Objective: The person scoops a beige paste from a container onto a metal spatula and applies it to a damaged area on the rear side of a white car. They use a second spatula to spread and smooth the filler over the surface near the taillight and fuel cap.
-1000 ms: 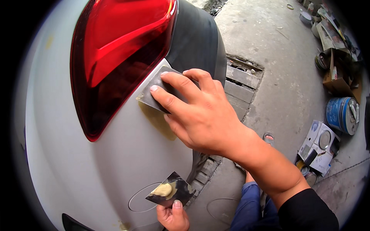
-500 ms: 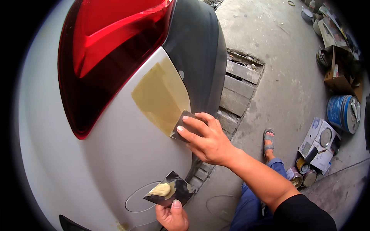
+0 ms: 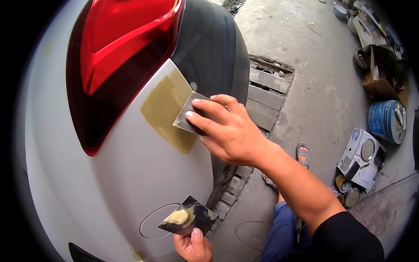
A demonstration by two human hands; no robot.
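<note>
My right hand (image 3: pixel 233 131) grips a dark, flat putty spreader (image 3: pixel 188 114), its fingers pressed on the upper face. The spreader's edge lies against a yellowish-olive patch of filler (image 3: pixel 163 105) on the light-coloured car body panel (image 3: pixel 144 179). Below the red tail light (image 3: pixel 126 48), this patch borders the black trim (image 3: pixel 214 48). Lower down, my left hand (image 3: pixel 193 248) pinches a second dark, flat spreader (image 3: pixel 192 217) between thumb and fingers. A lump of pale yellow putty (image 3: pixel 178 216) sits on that one. It is held in front of a round cover outline in the panel.
A slatted drain (image 3: pixel 265 98) runs along the concrete floor (image 3: pixel 301 83) beside the car. To the right stand a blue bucket (image 3: pixel 386 121), a white box (image 3: pixel 360 157), several tins and an open cardboard box (image 3: pixel 382 83). My sandalled foot (image 3: pixel 303 153) is on the floor.
My right hand and its spreader have moved up and left across the filler patch, exposing its lower end. The left hand keeps nearly the same place. My view has shifted slightly.
</note>
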